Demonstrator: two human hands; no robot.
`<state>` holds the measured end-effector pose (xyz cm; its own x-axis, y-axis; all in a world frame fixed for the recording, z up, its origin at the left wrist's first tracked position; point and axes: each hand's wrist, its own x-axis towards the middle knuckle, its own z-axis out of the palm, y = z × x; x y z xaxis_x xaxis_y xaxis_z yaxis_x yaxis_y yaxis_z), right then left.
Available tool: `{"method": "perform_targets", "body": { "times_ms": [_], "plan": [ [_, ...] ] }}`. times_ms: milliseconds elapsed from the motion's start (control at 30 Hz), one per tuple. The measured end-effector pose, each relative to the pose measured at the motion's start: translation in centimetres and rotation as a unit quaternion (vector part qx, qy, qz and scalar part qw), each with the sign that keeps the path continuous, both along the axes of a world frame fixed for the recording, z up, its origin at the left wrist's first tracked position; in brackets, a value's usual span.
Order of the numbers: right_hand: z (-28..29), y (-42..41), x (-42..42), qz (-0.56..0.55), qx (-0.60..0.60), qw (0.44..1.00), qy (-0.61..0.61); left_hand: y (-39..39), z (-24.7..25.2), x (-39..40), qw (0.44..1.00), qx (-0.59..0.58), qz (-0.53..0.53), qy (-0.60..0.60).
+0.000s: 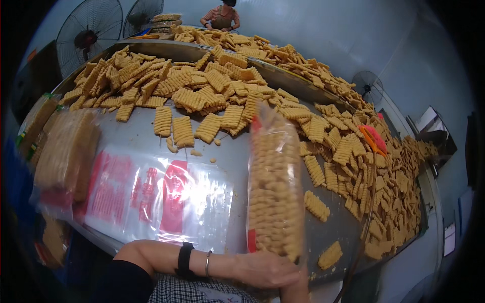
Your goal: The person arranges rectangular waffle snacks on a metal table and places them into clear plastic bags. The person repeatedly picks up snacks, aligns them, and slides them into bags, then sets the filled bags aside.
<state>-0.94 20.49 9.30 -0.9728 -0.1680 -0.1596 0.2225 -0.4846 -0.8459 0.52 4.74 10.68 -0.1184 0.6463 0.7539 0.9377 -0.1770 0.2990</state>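
A clear plastic bag (276,181), packed with ridged tan snack pieces, stands lengthwise in front of me. My left hand (265,270), with a black band and a metal bracelet at its wrist, grips the bag's near end, its fingers folded over it. Only a little of my right hand or wrist (296,289) shows below the left one; the rest is hidden, and its hold cannot be made out. Flat, clear printed bags (151,197) lie stacked on the metal table (132,134) left of the filled bag. Filled bags (66,147) stand at the table's left edge.
Loose snack pieces (212,87) are heaped along the back and right (394,197). A metal divider (295,79) crosses behind them. An orange and pink object (373,140) is mounted on a thin rod at the right. A person (221,17) works beyond; fans (89,39) stand behind.
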Motion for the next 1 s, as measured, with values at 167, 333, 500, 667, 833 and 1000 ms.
{"method": "perform_targets", "body": {
  "times_ms": [167,333,500,667,833,1000],
  "plan": [
    [-0.3,-4.6,-9.0,0.149,0.627,0.763,0.049,-0.2,-4.7,-2.0,0.995,-0.038,0.032,-0.086],
    [-6.0,-4.4,-10.4,0.119,0.801,0.578,0.100,1.5,-7.2,-1.3,0.963,-0.134,-0.038,-0.229],
    [-7.1,-0.9,-11.9,0.064,0.510,0.851,0.107,3.8,-8.0,0.0,0.965,-0.055,-0.038,-0.255],
    [-7.5,-2.7,-10.5,0.079,0.409,0.894,0.164,6.9,-5.1,2.6,0.952,-0.058,-0.155,-0.257],
    [-12.9,-5.5,-7.1,0.108,0.656,0.678,0.314,4.5,-2.8,0.0,0.938,-0.094,-0.130,-0.306],
    [-14.8,-5.1,-5.8,0.122,0.646,0.660,0.363,-2.0,-2.1,-12.8,0.902,0.022,0.382,-0.200]
  ]
}}
